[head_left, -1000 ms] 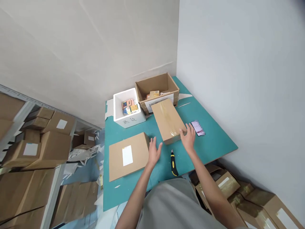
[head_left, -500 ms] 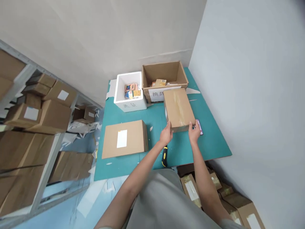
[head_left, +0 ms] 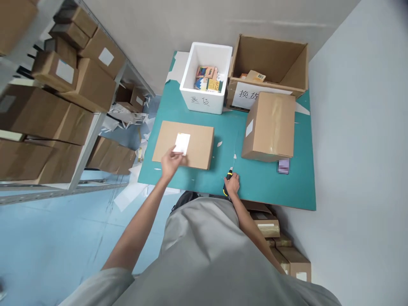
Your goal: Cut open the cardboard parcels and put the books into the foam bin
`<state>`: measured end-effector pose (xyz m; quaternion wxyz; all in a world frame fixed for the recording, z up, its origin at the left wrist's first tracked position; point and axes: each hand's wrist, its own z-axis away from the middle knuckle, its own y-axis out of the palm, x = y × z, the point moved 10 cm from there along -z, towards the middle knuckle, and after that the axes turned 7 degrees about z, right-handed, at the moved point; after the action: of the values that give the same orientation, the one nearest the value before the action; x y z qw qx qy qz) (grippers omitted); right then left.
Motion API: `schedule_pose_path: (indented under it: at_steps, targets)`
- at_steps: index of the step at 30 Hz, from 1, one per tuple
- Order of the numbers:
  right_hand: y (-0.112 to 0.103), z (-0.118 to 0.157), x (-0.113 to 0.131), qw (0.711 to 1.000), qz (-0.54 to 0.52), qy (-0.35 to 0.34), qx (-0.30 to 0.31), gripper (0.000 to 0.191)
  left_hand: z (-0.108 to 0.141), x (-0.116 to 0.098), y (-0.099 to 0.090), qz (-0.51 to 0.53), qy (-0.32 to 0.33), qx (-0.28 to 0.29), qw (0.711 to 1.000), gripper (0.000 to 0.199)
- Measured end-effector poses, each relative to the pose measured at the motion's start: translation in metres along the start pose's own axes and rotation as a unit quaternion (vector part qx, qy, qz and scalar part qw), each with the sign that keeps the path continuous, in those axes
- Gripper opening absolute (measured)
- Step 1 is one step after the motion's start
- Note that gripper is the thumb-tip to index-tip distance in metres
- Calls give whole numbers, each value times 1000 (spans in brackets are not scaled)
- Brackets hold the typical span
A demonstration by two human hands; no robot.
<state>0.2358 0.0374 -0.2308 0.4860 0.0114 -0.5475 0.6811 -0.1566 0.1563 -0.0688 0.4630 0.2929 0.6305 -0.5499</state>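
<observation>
My left hand (head_left: 171, 163) hovers at the near edge of a flat cardboard box (head_left: 199, 142), its fingers apart and reaching over the white label (head_left: 182, 143). Slight blur hides whether they touch it. Near the table's front edge, my right hand (head_left: 233, 184) has its fingers closed around a black and yellow utility knife (head_left: 227, 186), which points away from me. A taped cardboard box (head_left: 270, 127) stands to the right, untouched, with a white label on its left side.
A white foam box (head_left: 204, 102) and a large open carton (head_left: 269, 55), both holding small packages, stand at the back of the green table (head_left: 264, 182). A phone (head_left: 283, 166) lies by the taped box. Boxes fill shelves (head_left: 92, 131) at left.
Both hands have let go of the taped box. My left hand has moved left to the flat box; my right hand has come down onto the utility knife. The view has tilted down.
</observation>
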Motion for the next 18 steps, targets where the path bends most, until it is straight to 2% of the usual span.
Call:
schedule_pose_path:
  at_steps: [2,4,6,7,10,12,15,18]
  targets:
    - [7,-3,6,1000,-11,-5,14,41,-9,28,-55,-13,-23,-90,996,63]
    - [11,-9,15,999,-32,-5,20,35,-11,59,-99,-25,-48,-164,985,64]
    - [18,-14,26,997,-67,0,25,27,-7,96,-126,-6,-90,-206,974,56]
    - [24,-15,33,996,-90,4,28,23,-4,117,-132,17,-123,-209,970,52]
    - [44,-8,57,985,-170,2,44,26,8,172,-126,91,-222,-157,958,53]
    - [56,2,71,974,-218,-10,52,30,15,192,-112,114,-245,-104,957,60]
    - [67,22,86,961,-268,-30,53,36,22,201,-91,137,-227,-35,964,65]
    - [72,42,97,953,-294,-53,48,41,22,197,-74,154,-189,18,970,65]
